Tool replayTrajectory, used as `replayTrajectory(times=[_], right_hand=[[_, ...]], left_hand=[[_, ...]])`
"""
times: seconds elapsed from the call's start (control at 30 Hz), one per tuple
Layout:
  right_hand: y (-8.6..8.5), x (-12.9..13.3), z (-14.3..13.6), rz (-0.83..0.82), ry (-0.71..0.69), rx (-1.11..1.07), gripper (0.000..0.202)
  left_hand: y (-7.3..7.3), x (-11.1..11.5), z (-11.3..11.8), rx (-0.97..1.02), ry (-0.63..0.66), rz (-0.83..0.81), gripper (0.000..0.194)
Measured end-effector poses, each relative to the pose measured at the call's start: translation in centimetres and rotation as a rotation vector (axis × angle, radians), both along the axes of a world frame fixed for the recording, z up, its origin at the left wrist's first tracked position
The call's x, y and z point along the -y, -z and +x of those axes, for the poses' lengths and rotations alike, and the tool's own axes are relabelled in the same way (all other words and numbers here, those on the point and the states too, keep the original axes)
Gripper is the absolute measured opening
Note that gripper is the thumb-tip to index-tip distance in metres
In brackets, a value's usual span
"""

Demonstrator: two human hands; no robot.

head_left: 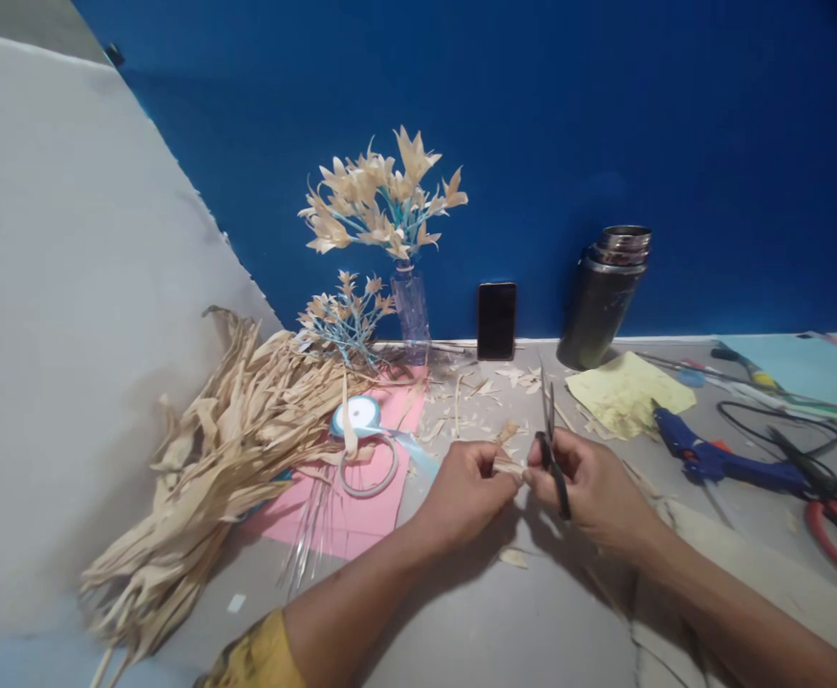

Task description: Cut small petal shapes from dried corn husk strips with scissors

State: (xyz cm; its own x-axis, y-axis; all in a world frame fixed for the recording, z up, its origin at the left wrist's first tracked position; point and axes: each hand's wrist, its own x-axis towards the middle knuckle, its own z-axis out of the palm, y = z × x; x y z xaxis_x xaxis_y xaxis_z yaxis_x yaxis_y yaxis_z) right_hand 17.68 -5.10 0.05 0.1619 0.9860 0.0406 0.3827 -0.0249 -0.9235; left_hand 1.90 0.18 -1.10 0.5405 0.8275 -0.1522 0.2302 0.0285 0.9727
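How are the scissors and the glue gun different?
The scissors are in the right hand, while the glue gun lies on the table. The scissors have black handles and greyish blades, but the glue gun is mostly blue. The scissors' blades are thin, while the glue gun's body is chunkier. Both are tools.

the scissors (pixel 548 454) look part metal, part smooth plastic; the husks (pixel 239 440) papery, rough and matt. the vase (pixel 410 304) looks glossy clear plastic, the flask (pixel 600 306) worn metal, the pink sheet (pixel 384 516) matt paper, the glue gun (pixel 738 466) smooth plastic.
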Motion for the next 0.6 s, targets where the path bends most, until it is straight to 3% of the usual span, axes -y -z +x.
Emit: replayTrajectory(times=[0.1, 0.17, 0.23, 0.3, 0.37, 0.43, 0.6], right_hand=[[-0.2, 0.1, -0.1, 0.012, -0.019, -0.027, 0.007], [-0.4, 0.1, 0.1, 0.016, 0.001, -0.037, 0.007], [-0.6, 0.1, 0.4, 0.004, 0.023, -0.024, 0.008], [-0.7, 0.0, 0.6, -0.012, 0.016, -0.002, 0.009], [-0.7, -0.1, 0.5, -0.013, -0.020, 0.010, 0.008], [-0.5, 0.0, 0.2, -0.005, -0.054, -0.003, 0.007], [0.4, 0.2, -0.4, 0.009, -0.054, -0.013, 0.007]], left_hand=[[0.5, 0.0, 0.2, -0.138, -0.123, 0.219, 0.015], [0.6, -0.4, -0.2, -0.152, -0.163, 0.243, 0.012], [0.4, -0.9, -0.6, -0.029, -0.104, 0.094, 0.004], [0.0, -1.1, -0.8, 0.097, -0.004, -0.081, 0.021], [-0.3, -0.7, -0.6, 0.112, 0.027, -0.106, 0.019], [-0.4, -0.1, -0.1, 0.053, -0.009, -0.002, 0.001], [0.0, 0.5, 0.4, -0.179, -0.093, 0.253, 0.010]])
